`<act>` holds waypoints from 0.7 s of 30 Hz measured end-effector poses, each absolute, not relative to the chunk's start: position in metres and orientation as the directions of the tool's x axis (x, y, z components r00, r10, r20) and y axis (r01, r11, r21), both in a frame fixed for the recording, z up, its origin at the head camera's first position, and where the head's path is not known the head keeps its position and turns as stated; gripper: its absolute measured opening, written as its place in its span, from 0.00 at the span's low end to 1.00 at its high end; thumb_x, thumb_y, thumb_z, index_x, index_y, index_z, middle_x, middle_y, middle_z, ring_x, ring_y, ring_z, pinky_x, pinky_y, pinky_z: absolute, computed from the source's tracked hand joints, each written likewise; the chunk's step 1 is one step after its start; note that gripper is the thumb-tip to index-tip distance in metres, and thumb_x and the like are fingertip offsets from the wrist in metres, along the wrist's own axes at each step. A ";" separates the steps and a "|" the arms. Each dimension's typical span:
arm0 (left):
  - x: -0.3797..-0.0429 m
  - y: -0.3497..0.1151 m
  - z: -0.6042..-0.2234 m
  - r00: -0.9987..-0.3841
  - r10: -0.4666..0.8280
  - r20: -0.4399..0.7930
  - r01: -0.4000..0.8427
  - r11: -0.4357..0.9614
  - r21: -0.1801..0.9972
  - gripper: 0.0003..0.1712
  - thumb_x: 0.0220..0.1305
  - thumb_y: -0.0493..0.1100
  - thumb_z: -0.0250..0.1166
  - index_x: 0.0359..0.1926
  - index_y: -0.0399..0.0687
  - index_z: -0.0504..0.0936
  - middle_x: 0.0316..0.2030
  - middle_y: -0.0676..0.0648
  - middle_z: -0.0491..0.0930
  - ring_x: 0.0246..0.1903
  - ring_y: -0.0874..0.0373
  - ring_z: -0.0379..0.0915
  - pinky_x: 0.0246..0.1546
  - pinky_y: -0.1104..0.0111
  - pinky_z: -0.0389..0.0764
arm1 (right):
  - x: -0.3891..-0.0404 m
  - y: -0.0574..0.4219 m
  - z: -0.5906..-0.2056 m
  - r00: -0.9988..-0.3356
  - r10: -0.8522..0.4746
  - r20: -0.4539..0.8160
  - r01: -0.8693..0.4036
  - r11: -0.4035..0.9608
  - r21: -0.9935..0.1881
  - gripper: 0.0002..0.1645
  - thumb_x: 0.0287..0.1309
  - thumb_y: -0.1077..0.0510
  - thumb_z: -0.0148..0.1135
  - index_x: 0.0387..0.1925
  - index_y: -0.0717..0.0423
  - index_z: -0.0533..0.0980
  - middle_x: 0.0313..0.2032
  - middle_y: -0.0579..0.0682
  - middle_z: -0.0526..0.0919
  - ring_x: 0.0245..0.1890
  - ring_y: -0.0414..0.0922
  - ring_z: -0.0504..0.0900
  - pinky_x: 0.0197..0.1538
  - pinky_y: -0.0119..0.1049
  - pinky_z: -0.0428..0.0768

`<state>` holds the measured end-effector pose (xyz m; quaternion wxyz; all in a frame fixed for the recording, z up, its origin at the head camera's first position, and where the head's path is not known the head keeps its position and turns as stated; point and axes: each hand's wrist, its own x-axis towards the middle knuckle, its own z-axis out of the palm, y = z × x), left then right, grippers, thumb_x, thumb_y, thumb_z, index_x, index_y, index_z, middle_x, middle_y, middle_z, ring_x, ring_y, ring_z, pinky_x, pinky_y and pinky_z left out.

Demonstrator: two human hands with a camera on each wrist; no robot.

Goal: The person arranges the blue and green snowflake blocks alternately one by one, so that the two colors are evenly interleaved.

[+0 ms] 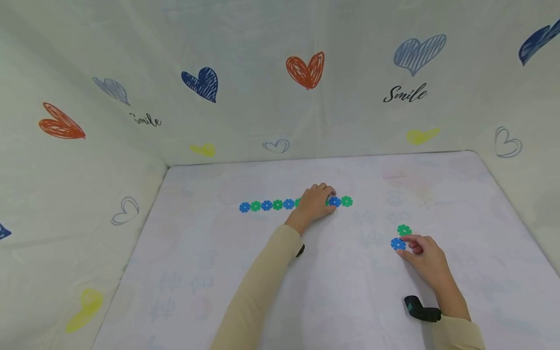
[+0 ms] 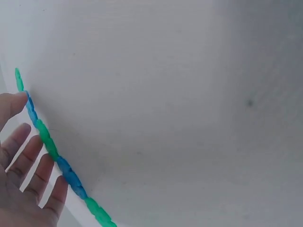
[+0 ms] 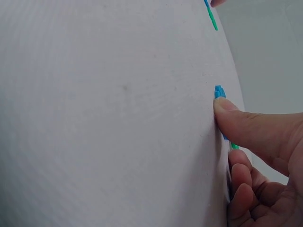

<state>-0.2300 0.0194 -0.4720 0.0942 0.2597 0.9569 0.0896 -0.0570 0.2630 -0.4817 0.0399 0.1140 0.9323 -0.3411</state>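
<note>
A row of alternating blue and green plastic snowflake discs stretches across the white table. My left hand lies over the row near its right end and hides some discs. Its thumb touches a blue snowflake disc, while the other fingers are spread and fairly straight along the row. A green snowflake disc ends the row just right of that hand. Farther right, my right hand pinches a blue snowflake disc between thumb and index finger at the tabletop. Close behind it is another green snowflake disc.
The white table has faint printed marks. Pale curtains with printed hearts and lettering stand along its back and sides. A black wrist device sits on the right wrist.
</note>
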 end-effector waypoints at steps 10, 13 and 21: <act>-0.231 0.027 -0.465 -0.842 0.517 -0.152 0.481 0.848 0.220 0.24 0.61 0.56 0.59 0.57 0.57 0.72 0.52 0.55 0.73 0.54 0.59 0.67 0.55 0.65 0.70 | -0.057 0.264 -0.482 -0.969 0.185 -0.164 0.247 0.734 -0.633 0.24 0.54 0.58 0.64 0.51 0.64 0.72 0.38 0.60 0.70 0.39 0.51 0.69 0.34 0.29 0.69; -0.232 0.030 -0.466 -0.842 0.519 -0.146 0.484 0.847 0.222 0.24 0.60 0.56 0.60 0.57 0.56 0.72 0.53 0.55 0.73 0.55 0.59 0.67 0.56 0.65 0.70 | -0.057 0.264 -0.482 -0.969 0.188 -0.158 0.246 0.736 -0.630 0.24 0.54 0.58 0.64 0.51 0.64 0.72 0.38 0.59 0.71 0.39 0.50 0.68 0.34 0.27 0.68; -0.230 0.040 -0.465 -0.846 0.516 -0.135 0.480 0.847 0.228 0.25 0.59 0.57 0.61 0.56 0.56 0.73 0.53 0.55 0.73 0.55 0.59 0.67 0.56 0.66 0.70 | -0.057 0.263 -0.480 -0.970 0.191 -0.152 0.244 0.740 -0.627 0.23 0.53 0.58 0.65 0.51 0.64 0.73 0.37 0.59 0.71 0.38 0.50 0.68 0.32 0.26 0.68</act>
